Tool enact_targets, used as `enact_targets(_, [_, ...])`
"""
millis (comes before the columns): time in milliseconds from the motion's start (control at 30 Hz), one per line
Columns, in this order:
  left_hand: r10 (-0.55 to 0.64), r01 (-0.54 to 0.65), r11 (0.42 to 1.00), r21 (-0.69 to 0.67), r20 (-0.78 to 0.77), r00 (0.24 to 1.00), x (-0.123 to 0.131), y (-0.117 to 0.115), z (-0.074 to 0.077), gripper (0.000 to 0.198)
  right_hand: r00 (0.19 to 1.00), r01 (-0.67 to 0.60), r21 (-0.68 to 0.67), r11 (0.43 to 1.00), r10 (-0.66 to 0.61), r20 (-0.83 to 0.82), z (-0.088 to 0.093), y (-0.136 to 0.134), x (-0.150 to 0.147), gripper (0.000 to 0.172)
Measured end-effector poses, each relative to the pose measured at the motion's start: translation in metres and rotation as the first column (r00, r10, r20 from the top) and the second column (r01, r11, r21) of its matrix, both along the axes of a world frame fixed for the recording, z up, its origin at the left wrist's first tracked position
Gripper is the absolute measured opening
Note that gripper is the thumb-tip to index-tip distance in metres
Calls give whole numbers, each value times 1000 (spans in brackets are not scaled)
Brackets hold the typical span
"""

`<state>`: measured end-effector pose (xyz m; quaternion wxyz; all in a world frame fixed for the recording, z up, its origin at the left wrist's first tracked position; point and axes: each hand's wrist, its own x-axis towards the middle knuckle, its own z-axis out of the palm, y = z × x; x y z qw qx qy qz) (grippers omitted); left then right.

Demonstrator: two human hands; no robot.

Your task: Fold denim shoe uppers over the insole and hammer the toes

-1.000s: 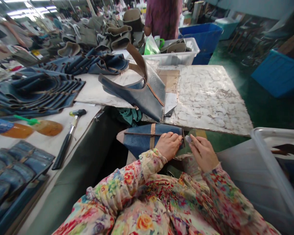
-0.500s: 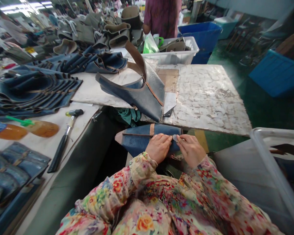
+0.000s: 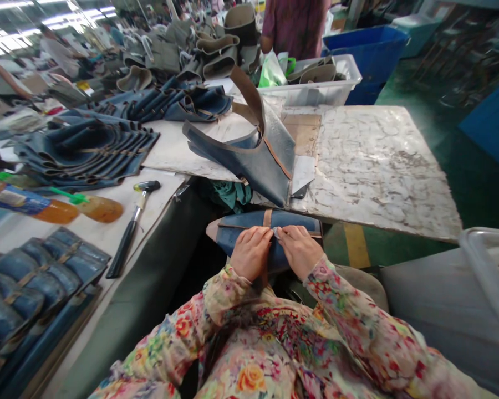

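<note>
A blue denim shoe upper (image 3: 249,224) with a tan strap lies across my lap below the table edge. My left hand (image 3: 249,252) presses down on it with fingers curled over the fabric. My right hand (image 3: 298,249) rests right beside it, fingertips pinched on a small pale object at the upper's top edge, too small to name. Both hands touch each other near the tan strap. A second, larger denim upper (image 3: 249,152) with brown trim stands on the work board just ahead.
A worn white work board (image 3: 370,160) spreads to the right. A hammer (image 3: 128,233), glue bottles (image 3: 66,208) and stacked denim pieces (image 3: 83,149) lie left. A white bin (image 3: 316,88), blue crates (image 3: 370,50) and a person in a purple top (image 3: 295,22) stand beyond. A grey tub (image 3: 482,266) sits at right.
My right hand slid left along the upper's top edge to meet my left hand, which also shifted left. The view swung slightly right.
</note>
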<state>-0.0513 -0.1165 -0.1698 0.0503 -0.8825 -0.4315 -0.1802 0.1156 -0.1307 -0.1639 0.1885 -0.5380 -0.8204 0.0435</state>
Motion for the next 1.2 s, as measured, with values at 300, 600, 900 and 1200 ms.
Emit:
enact_targets(300, [57, -57, 998, 12, -22, 998, -14, -14, -7, 37, 996, -27, -5, 1000, 27, -86, -5, 4, 13, 30])
enact_targets(600, [23, -22, 1000, 20, -29, 999, -19, -22, -11, 38, 987, -97, -80, 992, 86, -133, 1, 3, 17, 31])
enact_targets(900, [99, -96, 994, -54, 53, 994, -16, -18, -5, 33, 959, -213, -180, 960, 171, -227, 7, 18, 21, 32])
enact_targets(1200, [94, -79, 981, -175, 79, 992, -6, -2, 8, 22, 967, -221, -165, 961, 195, -162, 9, 18, 20, 31])
